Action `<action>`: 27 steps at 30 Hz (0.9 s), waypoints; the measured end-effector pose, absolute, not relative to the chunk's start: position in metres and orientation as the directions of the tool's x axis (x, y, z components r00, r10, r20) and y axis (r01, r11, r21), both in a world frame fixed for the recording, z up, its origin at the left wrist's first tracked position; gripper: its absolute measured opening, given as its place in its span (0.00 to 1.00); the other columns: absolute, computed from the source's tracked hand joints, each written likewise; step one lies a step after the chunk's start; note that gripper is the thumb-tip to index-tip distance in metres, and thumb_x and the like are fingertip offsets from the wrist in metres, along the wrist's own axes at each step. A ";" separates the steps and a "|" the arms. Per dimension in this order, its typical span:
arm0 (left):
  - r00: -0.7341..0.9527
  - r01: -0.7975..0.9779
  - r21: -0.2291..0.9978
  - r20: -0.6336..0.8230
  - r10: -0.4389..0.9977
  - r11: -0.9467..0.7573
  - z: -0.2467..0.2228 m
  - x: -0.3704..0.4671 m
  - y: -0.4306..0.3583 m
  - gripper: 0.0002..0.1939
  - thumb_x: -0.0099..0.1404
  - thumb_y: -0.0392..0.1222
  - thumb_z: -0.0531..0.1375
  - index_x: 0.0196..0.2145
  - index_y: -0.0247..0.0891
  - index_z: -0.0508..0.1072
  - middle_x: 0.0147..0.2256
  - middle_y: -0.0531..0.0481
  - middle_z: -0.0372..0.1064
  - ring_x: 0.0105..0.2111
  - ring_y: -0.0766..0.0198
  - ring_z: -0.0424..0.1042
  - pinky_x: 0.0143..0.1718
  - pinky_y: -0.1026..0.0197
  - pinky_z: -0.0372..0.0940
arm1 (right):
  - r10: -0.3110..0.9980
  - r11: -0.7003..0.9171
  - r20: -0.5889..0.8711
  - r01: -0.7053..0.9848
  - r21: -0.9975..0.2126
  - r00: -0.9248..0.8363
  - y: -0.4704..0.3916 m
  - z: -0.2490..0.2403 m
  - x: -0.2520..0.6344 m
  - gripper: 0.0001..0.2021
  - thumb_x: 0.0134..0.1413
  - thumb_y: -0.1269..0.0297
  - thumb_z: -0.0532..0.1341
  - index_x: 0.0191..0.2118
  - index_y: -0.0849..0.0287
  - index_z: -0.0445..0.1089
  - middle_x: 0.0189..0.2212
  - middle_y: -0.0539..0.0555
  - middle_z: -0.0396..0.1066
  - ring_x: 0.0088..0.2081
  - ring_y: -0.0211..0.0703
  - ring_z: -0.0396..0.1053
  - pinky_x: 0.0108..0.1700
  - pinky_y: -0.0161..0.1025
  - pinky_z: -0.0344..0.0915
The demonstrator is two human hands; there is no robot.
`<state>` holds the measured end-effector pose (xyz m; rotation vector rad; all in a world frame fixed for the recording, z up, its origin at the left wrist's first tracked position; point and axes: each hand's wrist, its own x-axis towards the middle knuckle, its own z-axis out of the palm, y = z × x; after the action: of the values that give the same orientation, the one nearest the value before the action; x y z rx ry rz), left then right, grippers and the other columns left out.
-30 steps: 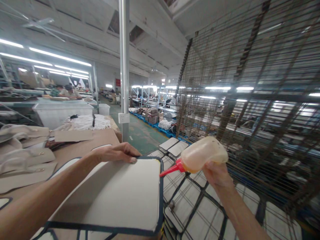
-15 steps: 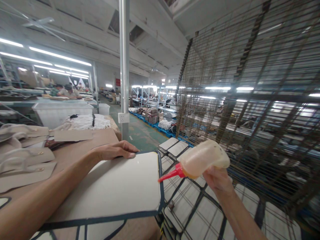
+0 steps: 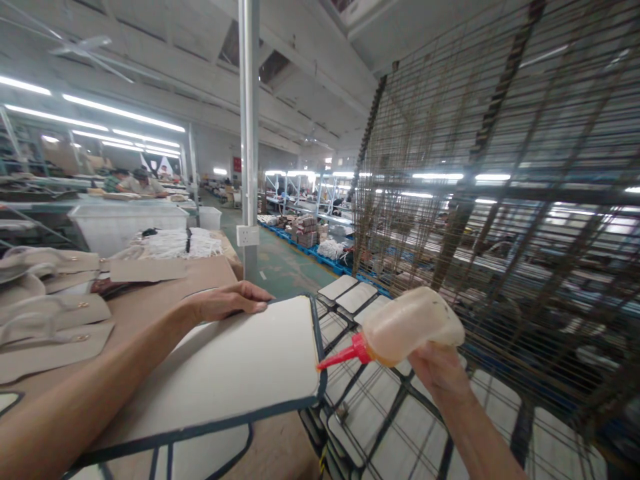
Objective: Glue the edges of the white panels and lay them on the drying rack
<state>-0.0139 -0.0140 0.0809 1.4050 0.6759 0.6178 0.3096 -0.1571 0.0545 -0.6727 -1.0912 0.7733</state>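
My left hand (image 3: pixel 231 299) grips the far edge of a white panel (image 3: pixel 240 373) with a dark blue border, thumb on top and fingers over the edge. The panel is tilted, its near edge above the table. In my right hand (image 3: pixel 437 370) is a translucent squeeze bottle (image 3: pixel 410 323), lying nearly sideways with amber liquid near its neck. Its red nozzle (image 3: pixel 345 355) points left, and the tip is at the inner side of the panel's right border. A thin yellowish line runs along that border above the tip. Part of my right fingers is hidden behind the bottle.
Similar white panels (image 3: pixel 380 407) lie on a wire rack at the right, below tall raised wire racks (image 3: pixel 480 167). Beige bag pieces (image 3: pixel 55 307) and white strips (image 3: pixel 180 243) lie on the brown table (image 3: pixel 150 300). A metal post (image 3: pixel 249 133) stands beyond.
The panel has tilted, its right near corner rising. The bottle has shifted slightly right and down, its nozzle tip slightly lower along the panel's right border.
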 end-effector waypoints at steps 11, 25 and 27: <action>0.776 0.079 0.997 -0.073 0.627 0.019 0.064 -0.022 0.003 0.16 0.58 0.44 0.63 0.43 0.36 0.79 0.37 0.42 0.78 0.30 0.57 0.76 0.29 0.64 0.68 | 0.708 0.661 0.548 -0.148 -0.735 0.445 -0.156 0.033 0.316 0.38 0.31 0.56 0.73 0.54 0.53 0.66 0.42 0.59 0.75 0.38 0.53 0.73 0.43 0.51 0.71; 0.598 -0.155 0.982 0.005 0.801 0.109 0.036 -0.004 0.002 0.17 0.52 0.43 0.68 0.40 0.35 0.79 0.32 0.42 0.78 0.28 0.59 0.76 0.28 0.64 0.69 | 0.522 0.758 0.586 -0.023 -0.652 0.620 -0.155 0.030 0.298 0.26 0.37 0.64 0.71 0.47 0.52 0.69 0.37 0.52 0.75 0.37 0.48 0.73 0.41 0.45 0.72; 0.561 -0.196 0.971 -0.002 0.828 0.136 0.035 -0.001 0.001 0.17 0.49 0.43 0.70 0.37 0.34 0.79 0.30 0.44 0.78 0.26 0.60 0.75 0.27 0.65 0.68 | 0.498 0.771 0.595 -0.009 -0.636 0.630 -0.151 0.029 0.298 0.24 0.38 0.64 0.70 0.46 0.52 0.70 0.37 0.52 0.75 0.37 0.48 0.73 0.42 0.44 0.72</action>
<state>-0.0005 0.0011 0.0350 1.2157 0.6467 0.8211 0.2980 -0.1508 0.0291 -0.6391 -0.8492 0.3141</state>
